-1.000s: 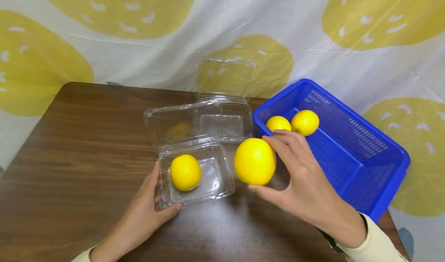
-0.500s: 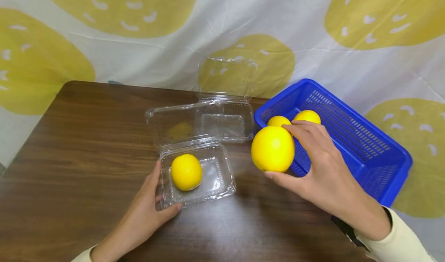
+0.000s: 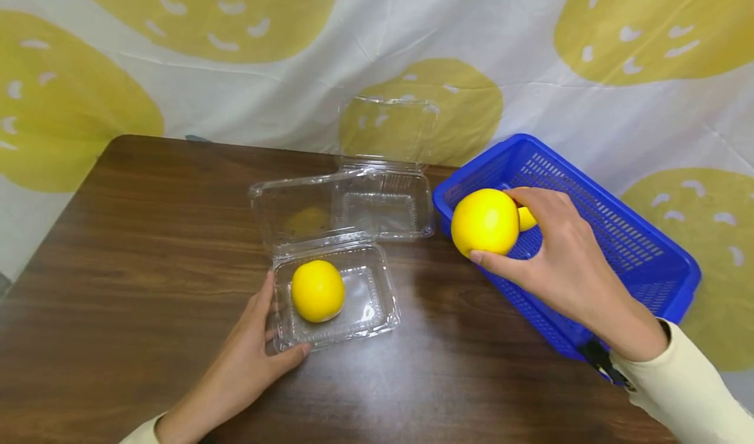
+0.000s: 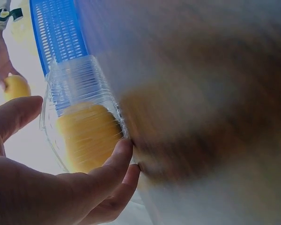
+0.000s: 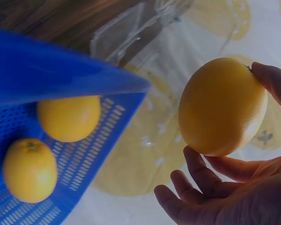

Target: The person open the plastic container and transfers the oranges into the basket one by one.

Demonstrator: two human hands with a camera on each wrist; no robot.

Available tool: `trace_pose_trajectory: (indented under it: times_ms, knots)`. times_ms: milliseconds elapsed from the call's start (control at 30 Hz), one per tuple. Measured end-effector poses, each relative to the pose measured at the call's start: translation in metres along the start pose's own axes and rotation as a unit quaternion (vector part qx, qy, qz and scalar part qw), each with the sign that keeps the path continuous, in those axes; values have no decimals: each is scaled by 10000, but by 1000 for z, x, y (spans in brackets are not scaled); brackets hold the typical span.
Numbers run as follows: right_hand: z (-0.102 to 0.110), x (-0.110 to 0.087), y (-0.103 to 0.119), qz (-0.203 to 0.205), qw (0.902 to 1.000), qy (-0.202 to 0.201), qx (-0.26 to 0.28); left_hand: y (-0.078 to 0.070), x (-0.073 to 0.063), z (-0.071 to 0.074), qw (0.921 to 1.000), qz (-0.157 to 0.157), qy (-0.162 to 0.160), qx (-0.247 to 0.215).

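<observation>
In the head view my left hand (image 3: pixel 250 359) grips the left front corner of a clear plastic clamshell box (image 3: pixel 366 300), thumb along the front edge. Its lid stands tilted back. One yellow orange (image 3: pixel 318 291) sits in the left part of the tray. My right hand (image 3: pixel 568 270) pinches another orange (image 3: pixel 485 223) between thumb and fingers, held over the near left rim of a blue basket (image 3: pixel 618 215). From the right wrist, two oranges show inside the basket, an upper one (image 5: pixel 69 118) and a lower one (image 5: pixel 30 170); the held orange (image 5: pixel 222 108) is apart from them.
A second clear clamshell box (image 3: pixel 383 211) with a raised lid stands behind the first, partly overlapped by its lid. Both rest on a brown wooden table (image 3: pixel 177 234). A white cloth with yellow shapes (image 3: pixel 377 31) hangs behind the table's back edge.
My right hand has carried its orange up and right, away from the clamshell box to over the basket's rim, covering most of the basket's oranges. The left hand keeps its grip on the box.
</observation>
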State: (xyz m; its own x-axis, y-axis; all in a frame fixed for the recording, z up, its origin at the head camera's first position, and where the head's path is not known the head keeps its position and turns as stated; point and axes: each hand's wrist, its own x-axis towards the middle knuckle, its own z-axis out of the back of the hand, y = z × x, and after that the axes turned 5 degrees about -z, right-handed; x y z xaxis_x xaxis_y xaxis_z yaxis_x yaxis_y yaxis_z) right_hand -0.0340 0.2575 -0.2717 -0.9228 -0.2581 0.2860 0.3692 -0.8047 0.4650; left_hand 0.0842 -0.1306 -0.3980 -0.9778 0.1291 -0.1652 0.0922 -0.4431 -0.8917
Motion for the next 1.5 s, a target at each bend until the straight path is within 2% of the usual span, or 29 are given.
trace_pose_trajectory:
  times_ms: [267,600,1067,1500]
  knots:
    - [2,11,-18,-742,9959,510,-75,0,1,0,10000,4,17,18]
    - [4,17,-35,-1164,9897,808,-227,1,2,0,10000,30,58,-17]
    - [-1,18,-65,-1107,9889,889,-447,0,1,-1,9999,38,78,-51]
    - [-3,12,-81,-1238,9814,1226,-802,-1,1,0,10000,-5,61,-56]
